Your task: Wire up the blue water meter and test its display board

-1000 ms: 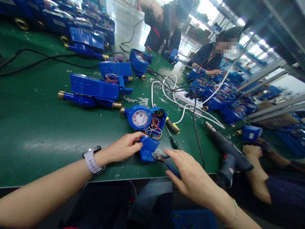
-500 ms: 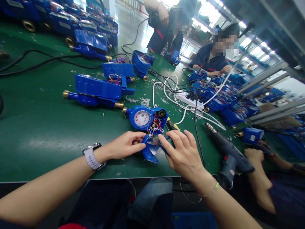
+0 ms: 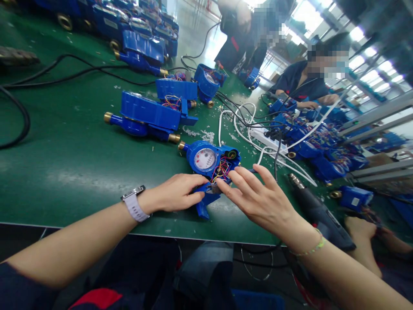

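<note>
Green tabletop point(image 3: 80, 172), glossy, scrap-strewn; white power strip point(image 3: 267, 140) and more blue meters point(image 3: 148, 114) farther back; co-worker point(image 3: 298, 82) across, bright room behind. Person's left hand point(image 3: 179, 193) low over table, thumb and fingers pinching blue cover point(image 3: 202, 210). Right hand point(image 3: 258, 193) back upward, fingers around pliers point(image 3: 214, 188), plier tips at cover. Water meter point(image 3: 209, 159) lies just beyond hands, dial point(image 3: 205, 159) facing up, coloured wires point(image 3: 222, 167) bared in open compartment.

Green worktable point(image 3: 80, 172), glossy floor point(image 3: 193, 19), bright lights point(image 3: 357, 34)
</note>
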A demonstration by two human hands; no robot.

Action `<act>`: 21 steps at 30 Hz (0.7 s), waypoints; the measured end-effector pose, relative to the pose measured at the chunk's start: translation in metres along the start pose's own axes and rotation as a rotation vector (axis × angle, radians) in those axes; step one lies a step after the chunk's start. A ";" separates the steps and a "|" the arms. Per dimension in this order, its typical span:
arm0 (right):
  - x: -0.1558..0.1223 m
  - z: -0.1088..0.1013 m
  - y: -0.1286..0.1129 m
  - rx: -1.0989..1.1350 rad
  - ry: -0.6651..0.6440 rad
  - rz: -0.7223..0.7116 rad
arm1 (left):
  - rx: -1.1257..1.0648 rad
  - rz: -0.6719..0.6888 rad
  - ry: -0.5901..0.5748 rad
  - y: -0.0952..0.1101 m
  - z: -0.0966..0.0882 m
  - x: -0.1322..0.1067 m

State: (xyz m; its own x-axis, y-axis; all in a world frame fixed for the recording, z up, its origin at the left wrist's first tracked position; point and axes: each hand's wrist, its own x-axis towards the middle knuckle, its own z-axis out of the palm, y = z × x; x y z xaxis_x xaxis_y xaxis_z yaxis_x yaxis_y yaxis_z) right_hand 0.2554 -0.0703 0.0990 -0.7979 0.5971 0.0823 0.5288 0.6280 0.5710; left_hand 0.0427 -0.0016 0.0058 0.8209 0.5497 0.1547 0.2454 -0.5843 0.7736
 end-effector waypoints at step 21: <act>0.003 0.003 0.017 0.124 -0.118 0.107 | 0.184 0.014 0.081 -0.004 0.007 -0.002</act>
State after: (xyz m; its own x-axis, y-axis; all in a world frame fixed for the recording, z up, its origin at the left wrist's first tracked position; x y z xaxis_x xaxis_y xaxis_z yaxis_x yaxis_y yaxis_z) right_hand 0.2627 -0.0568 0.1066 -0.6998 0.7134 0.0365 0.6459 0.6102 0.4587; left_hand 0.0436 -0.0043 -0.0019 0.7825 0.5828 0.2193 0.3308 -0.6874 0.6465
